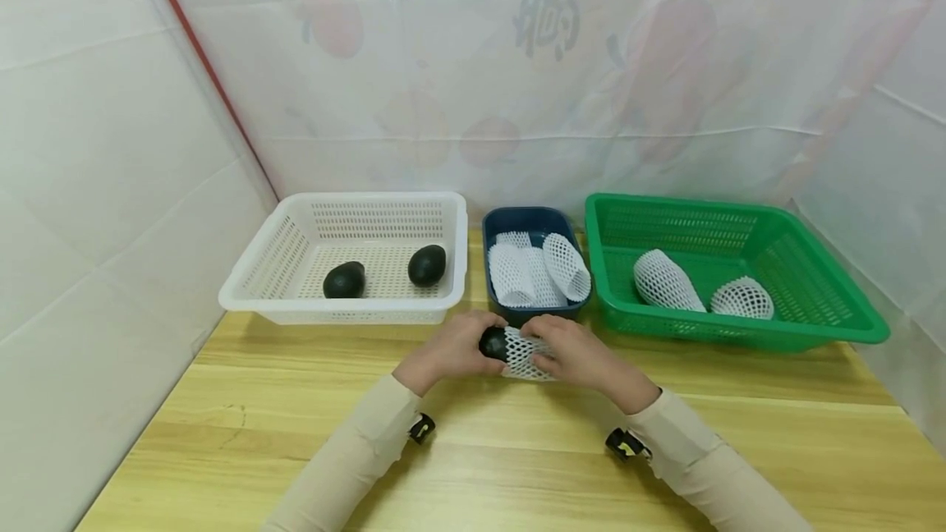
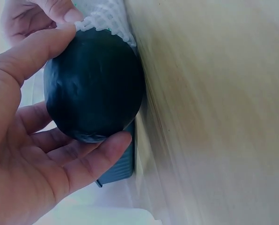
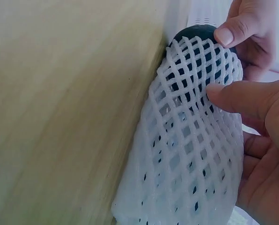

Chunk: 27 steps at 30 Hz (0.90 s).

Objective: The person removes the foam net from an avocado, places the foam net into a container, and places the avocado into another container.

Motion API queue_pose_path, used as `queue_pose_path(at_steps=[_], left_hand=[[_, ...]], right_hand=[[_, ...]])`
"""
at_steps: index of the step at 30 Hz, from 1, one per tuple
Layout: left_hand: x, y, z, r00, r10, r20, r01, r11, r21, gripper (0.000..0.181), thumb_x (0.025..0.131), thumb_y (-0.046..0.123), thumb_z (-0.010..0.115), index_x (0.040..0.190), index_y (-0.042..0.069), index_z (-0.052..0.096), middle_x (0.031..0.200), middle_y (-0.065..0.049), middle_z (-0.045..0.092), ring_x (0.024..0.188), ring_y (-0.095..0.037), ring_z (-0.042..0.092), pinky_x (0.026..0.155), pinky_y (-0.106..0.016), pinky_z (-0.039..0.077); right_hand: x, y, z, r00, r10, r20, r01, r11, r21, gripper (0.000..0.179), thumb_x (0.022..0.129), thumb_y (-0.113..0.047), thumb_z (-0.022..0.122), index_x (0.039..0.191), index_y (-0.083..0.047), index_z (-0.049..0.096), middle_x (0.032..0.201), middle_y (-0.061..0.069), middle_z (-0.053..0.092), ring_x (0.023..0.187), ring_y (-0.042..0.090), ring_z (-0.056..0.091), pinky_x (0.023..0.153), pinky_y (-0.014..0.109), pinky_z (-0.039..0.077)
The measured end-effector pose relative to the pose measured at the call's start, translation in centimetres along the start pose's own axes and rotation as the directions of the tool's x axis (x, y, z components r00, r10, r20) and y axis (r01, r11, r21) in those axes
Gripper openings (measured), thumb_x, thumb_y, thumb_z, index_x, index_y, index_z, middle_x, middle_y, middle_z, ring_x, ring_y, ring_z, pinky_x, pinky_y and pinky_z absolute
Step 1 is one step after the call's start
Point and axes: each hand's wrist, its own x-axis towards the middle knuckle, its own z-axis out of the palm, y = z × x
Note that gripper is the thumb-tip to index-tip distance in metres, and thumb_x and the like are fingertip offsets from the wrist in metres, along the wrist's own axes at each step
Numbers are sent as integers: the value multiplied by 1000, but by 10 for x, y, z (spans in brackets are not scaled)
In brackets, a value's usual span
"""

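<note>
A dark avocado (image 2: pixel 95 86) is partly inside a white foam net sleeve (image 3: pixel 191 126) over the table, in front of the blue bin. My left hand (image 1: pixel 463 347) grips the avocado's bare end, thumb on one side and fingers curled round the other. The right hand (image 1: pixel 578 353) holds the sleeve, its thumb pressing the mesh where the avocado shows through. In the right wrist view the sleeve's near part hangs loose past the fruit. At the sleeve's mouth, the left thumb touches the mesh edge in the left wrist view.
At the back left, a white basket (image 1: pixel 343 304) holds two avocados (image 1: pixel 426 266). Several foam sleeves (image 1: pixel 512 276) lie in the small blue bin (image 1: pixel 530 218) in the middle. The green basket (image 1: pixel 739 335) at right contains two net-covered items (image 1: pixel 668 279). A curtain hangs behind.
</note>
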Motion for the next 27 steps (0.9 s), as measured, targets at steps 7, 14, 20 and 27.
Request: queue_pose_path(at_steps=[7, 14, 20, 27], left_hand=[[-6, -2, -5, 999, 44, -3, -44, 998, -43, 52, 70, 28, 82, 113, 5, 61, 108, -3, 61, 97, -16, 52, 82, -28, 42], [-15, -10, -12, 999, 50, -20, -52, 994, -100, 49, 70, 24, 82, 111, 3, 62, 105, -3, 62, 93, -15, 53, 80, -29, 43], [-17, -10, -14, 999, 39, -8, -39, 997, -62, 52, 71, 28, 81, 113, 5, 62, 107, -2, 61, 94, -15, 52, 80, -29, 43], [-21, -5, -20, 999, 42, -8, -43, 998, -48, 52, 71, 29, 81, 114, 6, 62, 108, -2, 62, 96, -15, 52, 81, -30, 42]], right_hand=[[-4, 2, -10, 999, -17, -27, 17, 1000, 3, 26, 77, 4, 71, 99, -7, 63, 95, 4, 63, 86, 18, 60, 72, 35, 50], [-13, 5, -24, 999, 9, -33, -10, 1000, -27, 23, 78, 4, 70, 99, -6, 64, 94, 4, 64, 85, 18, 61, 72, 35, 50], [-14, 8, -23, 999, -12, -39, 11, 1000, -18, 23, 78, 5, 70, 99, -4, 64, 93, 5, 64, 84, 19, 62, 70, 34, 51], [-15, 4, -28, 998, 12, -58, -11, 1000, 8, 21, 80, 1, 70, 99, -6, 63, 92, 3, 64, 81, 16, 61, 68, 32, 51]])
